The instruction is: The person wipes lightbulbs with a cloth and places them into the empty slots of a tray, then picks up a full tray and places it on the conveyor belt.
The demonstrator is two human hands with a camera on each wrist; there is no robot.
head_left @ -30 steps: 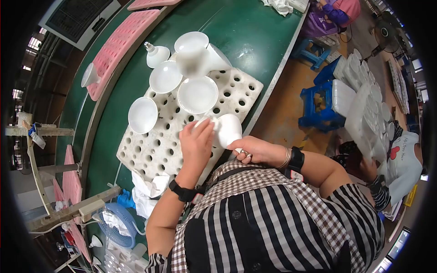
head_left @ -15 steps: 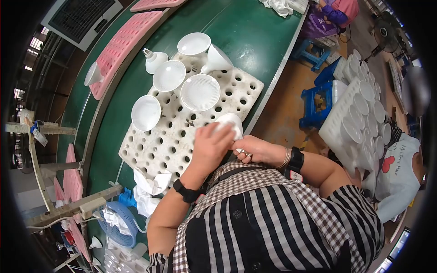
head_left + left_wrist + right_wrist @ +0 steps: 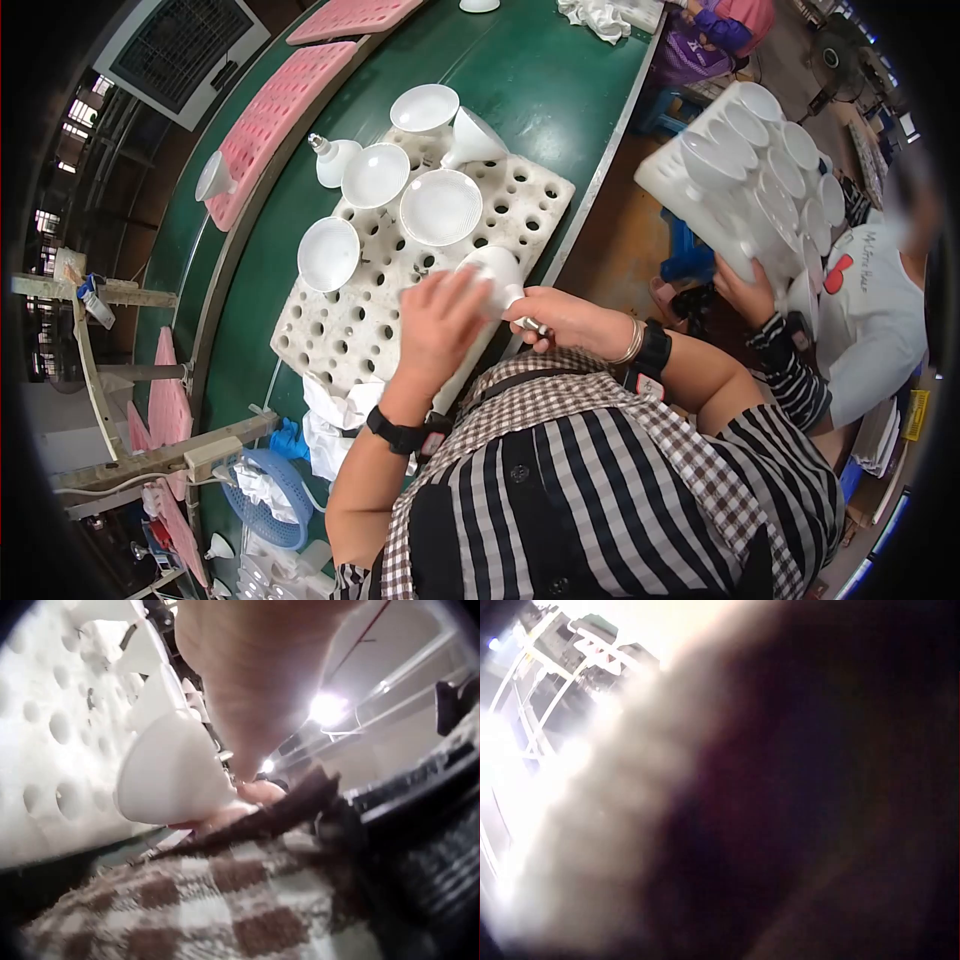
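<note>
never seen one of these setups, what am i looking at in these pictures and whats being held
There is no machine here: a person works with two bare hands. The head picture comes from a camera worn on the head, looking down past a checked apron. The other two come from cameras on the wrists. The left one shows the held lamp up close; the right one is too dark and blurred to show the work.

On the green table lies a white board full of holes, with several white lamps on it. The right hand grips one lamp near its metal end. The left hand is at its wide white part, its fingers too blurred to read. At the right, another person holds a tray of similar lamps.
</note>
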